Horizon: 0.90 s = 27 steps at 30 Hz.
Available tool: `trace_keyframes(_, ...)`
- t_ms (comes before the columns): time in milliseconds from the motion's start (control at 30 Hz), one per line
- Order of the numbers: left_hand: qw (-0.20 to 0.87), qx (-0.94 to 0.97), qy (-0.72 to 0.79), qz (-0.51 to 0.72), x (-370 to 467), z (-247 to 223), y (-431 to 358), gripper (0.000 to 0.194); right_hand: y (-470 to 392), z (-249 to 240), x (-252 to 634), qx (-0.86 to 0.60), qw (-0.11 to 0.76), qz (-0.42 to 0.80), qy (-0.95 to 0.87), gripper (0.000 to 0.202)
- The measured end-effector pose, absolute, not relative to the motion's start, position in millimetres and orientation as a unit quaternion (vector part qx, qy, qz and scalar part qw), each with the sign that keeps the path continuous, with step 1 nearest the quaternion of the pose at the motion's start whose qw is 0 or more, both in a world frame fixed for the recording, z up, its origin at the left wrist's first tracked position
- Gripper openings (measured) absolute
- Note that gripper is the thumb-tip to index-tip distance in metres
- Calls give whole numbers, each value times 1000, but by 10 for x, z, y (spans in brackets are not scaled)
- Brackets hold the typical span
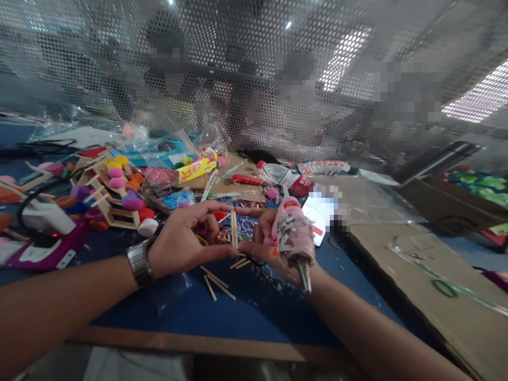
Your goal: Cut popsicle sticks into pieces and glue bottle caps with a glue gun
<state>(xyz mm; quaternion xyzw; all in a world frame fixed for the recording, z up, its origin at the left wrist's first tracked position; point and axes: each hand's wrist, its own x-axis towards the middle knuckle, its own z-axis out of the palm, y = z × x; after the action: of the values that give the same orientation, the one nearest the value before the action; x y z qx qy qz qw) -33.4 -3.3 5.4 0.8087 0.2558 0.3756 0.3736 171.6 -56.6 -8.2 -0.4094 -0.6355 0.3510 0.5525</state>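
Observation:
Between both hands, a few short wooden sticks (pixel 234 228) are held upright side by side. My left hand (pixel 180 241), with a metal watch at the wrist, pinches them by the ends with thumb and index finger. On the other side, the thumb and index fingertip of my right hand (pixel 264 238) press the same ends. A pink hot glue gun (pixel 296 233) wrapped in greyish, worn covering is also gripped by my right hand, its metal nozzle tilted down over the wrist. Several loose wooden sticks (pixel 218 280) lie on the blue tabletop (pixel 254 323) below the hands.
Small stick frames (pixel 123 216) stand left among colourful clay lumps. A white charger (pixel 50 217) sits on a purple device. Behind the hands are red scissors (pixel 246 180), a bottle (pixel 281 174) and a lit phone (pixel 319 211). Cardboard (pixel 416 264) covers the right; a perforated metal screen (pixel 254 79) rises behind.

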Motion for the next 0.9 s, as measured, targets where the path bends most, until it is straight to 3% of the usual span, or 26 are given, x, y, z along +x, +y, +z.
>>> trace_keyframes(500,346,824,253,371,-336,36,-41,55,-608,10,1681,-446,532,378,-612,43)
trace_keyframes(800,401,797,213,398,-366,33,-34,56,-520,-75,1810,-471,540,393,-576,32)
trace_keyframes(900,421,783,208,408,-377,21,-23,57,-496,-93,1833,-481,543,405,-557,40)
